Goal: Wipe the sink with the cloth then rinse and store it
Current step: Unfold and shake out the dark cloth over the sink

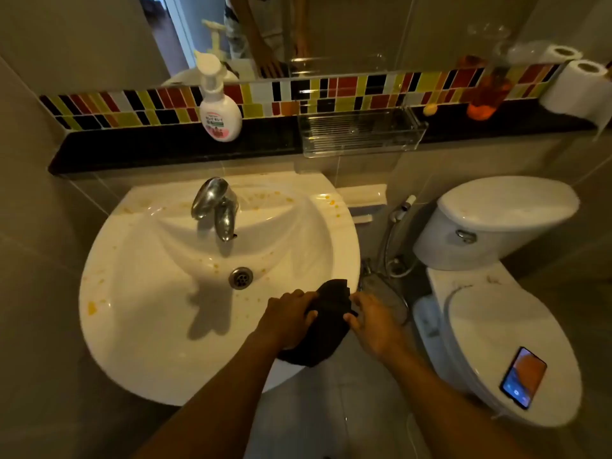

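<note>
Black and crumpled, the cloth (331, 321) sits between our two hands at the front right rim of the sink (139, 352). Our left hand (288, 318) grips its left side with the fingers closed into the fabric, and our right hand (372, 321) holds its right edge, the thumb pressed on the cloth and the fingers half curled. The lower part of the cloth hangs over the rim of the basin.

We judge that the task is only at its beginning. Orange-yellow spots are all around the white basin: near the faucet (217, 207), on the back ledge, beside the drain (241, 277), and one bigger stain on the left edge. No area looks clearly wiped, although we cannot be sure for the part under our hands. No water runs from the faucet, and whether the cloth is wet we cannot tell.

So almost everything is left: to wipe the bowl and the rim, to rinse the cloth under the faucet, and to put it away.
</note>
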`<state>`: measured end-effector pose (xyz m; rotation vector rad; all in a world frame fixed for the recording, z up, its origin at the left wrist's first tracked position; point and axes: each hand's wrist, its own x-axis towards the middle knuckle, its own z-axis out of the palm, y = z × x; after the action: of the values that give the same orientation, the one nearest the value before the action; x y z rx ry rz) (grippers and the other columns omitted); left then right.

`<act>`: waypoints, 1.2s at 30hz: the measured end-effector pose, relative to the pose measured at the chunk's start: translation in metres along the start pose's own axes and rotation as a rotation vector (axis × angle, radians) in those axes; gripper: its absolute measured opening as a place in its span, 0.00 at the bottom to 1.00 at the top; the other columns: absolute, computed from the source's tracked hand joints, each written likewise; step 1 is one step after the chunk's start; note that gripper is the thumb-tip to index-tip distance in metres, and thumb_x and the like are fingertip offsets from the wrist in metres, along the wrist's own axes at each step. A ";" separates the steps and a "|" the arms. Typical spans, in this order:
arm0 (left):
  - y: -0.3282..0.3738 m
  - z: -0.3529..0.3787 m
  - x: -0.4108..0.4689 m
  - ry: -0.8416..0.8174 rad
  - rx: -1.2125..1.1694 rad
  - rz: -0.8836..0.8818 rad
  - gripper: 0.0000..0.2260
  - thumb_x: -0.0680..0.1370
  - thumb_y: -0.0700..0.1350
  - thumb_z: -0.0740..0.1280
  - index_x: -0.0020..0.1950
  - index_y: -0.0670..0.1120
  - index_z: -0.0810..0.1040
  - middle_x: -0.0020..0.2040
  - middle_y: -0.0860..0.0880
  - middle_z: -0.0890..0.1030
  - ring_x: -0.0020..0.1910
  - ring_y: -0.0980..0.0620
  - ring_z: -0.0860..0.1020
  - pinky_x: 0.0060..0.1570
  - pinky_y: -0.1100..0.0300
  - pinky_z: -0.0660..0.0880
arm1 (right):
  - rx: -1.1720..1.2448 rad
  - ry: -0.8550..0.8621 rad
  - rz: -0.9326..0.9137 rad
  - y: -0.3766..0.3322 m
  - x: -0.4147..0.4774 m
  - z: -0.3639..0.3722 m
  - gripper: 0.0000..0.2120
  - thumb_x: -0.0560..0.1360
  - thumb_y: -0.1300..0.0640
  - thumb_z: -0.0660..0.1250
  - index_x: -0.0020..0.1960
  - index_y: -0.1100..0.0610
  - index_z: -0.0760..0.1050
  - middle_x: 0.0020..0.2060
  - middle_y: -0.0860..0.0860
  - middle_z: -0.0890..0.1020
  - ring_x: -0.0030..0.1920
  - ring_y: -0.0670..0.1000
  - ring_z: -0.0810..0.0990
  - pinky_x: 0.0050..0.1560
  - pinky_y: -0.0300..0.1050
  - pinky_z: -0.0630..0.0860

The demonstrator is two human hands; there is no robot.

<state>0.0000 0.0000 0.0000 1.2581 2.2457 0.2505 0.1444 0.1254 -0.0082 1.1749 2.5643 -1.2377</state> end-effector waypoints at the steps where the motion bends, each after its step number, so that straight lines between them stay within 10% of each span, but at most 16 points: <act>1: 0.000 0.001 0.003 0.005 -0.007 -0.002 0.19 0.81 0.52 0.56 0.72 0.52 0.65 0.65 0.48 0.74 0.62 0.46 0.74 0.63 0.48 0.69 | 0.032 0.012 0.012 0.002 0.002 0.002 0.17 0.77 0.53 0.65 0.64 0.53 0.70 0.61 0.52 0.75 0.59 0.52 0.75 0.58 0.45 0.74; 11: -0.001 0.002 0.006 0.062 -0.059 -0.023 0.11 0.79 0.52 0.61 0.59 0.51 0.73 0.56 0.49 0.77 0.54 0.49 0.74 0.57 0.51 0.71 | 0.133 -0.008 0.055 0.014 0.007 0.008 0.06 0.75 0.53 0.67 0.47 0.52 0.71 0.43 0.50 0.79 0.43 0.47 0.78 0.40 0.38 0.72; 20: 0.017 -0.020 -0.012 0.188 0.045 0.071 0.07 0.80 0.47 0.60 0.51 0.47 0.76 0.47 0.48 0.79 0.48 0.48 0.75 0.50 0.57 0.66 | 0.104 -0.039 0.002 0.003 -0.004 -0.009 0.01 0.77 0.58 0.63 0.48 0.54 0.73 0.44 0.52 0.79 0.45 0.49 0.78 0.46 0.39 0.74; 36: 0.061 -0.123 -0.066 0.207 -0.111 0.108 0.10 0.79 0.46 0.63 0.60 0.51 0.76 0.48 0.47 0.82 0.47 0.49 0.80 0.52 0.55 0.76 | -0.047 0.208 -0.255 -0.086 -0.050 -0.107 0.06 0.77 0.60 0.64 0.43 0.50 0.73 0.41 0.47 0.79 0.43 0.46 0.77 0.41 0.40 0.75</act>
<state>0.0053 -0.0095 0.1518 1.3483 2.3007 0.5617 0.1503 0.1352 0.1374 1.0432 2.9572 -1.1439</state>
